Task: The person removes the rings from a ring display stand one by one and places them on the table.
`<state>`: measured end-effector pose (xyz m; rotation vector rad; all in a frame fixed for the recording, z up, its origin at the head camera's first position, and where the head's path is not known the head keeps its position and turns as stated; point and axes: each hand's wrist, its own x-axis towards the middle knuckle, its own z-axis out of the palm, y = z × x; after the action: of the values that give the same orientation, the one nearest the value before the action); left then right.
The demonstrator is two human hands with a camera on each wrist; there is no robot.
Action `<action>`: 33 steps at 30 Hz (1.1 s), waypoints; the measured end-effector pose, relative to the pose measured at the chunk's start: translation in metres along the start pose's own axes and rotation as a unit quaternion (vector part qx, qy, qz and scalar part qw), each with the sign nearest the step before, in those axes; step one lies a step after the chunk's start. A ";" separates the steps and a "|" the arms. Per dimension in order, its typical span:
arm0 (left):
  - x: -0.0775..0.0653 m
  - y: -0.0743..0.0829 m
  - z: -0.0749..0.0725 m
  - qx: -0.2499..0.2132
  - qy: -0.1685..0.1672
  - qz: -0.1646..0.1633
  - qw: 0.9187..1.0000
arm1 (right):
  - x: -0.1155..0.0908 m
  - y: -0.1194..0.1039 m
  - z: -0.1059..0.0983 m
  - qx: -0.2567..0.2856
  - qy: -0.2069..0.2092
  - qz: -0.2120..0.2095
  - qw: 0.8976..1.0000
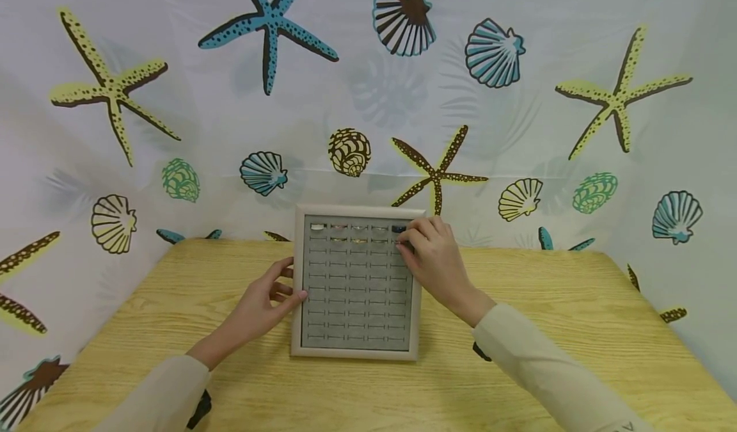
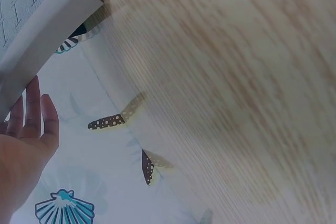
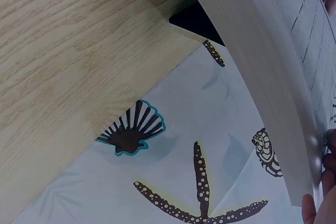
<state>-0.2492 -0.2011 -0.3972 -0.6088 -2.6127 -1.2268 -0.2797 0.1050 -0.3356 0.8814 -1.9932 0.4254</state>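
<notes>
A ring display board with a pale frame (image 1: 354, 354) and grey slotted pad (image 1: 357, 294) stands propped up on the table. My left hand (image 1: 261, 304) grips its left edge, thumb on the front and fingers along the side; the left wrist view shows those fingers (image 2: 33, 111) against the frame. At the upper right corner my right hand (image 1: 437, 259) pinches a small ring (image 1: 398, 242) at the last slot of the second row, mostly hidden by the fingertips. Above it sits a dark blue ring (image 1: 398, 229). A wide white ring (image 1: 317, 226) fills the top left slot.
More thin rings (image 1: 359, 240) sit in the top two rows; lower rows show bare slots. The wood-grain table (image 1: 230, 381) ends at a cloth backdrop (image 1: 322, 99) printed with starfish and shells. A black support (image 3: 197, 22) shows behind the frame.
</notes>
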 end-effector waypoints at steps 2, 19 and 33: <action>0.000 0.000 0.000 -0.003 -0.001 -0.001 1.000 | 0.000 0.000 0.000 -0.001 -0.002 0.002 1.000; -0.002 0.003 -0.001 -0.029 -0.006 -0.004 1.000 | 0.001 -0.001 0.000 -0.012 0.000 -0.009 1.000; -0.001 0.007 -0.001 -0.013 -0.008 -0.010 1.000 | 0.002 -0.001 -0.004 -0.011 0.009 -0.013 1.000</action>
<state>-0.2447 -0.1980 -0.3921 -0.6014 -2.6249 -1.2688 -0.2772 0.1058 -0.3312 0.8860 -1.9649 0.3947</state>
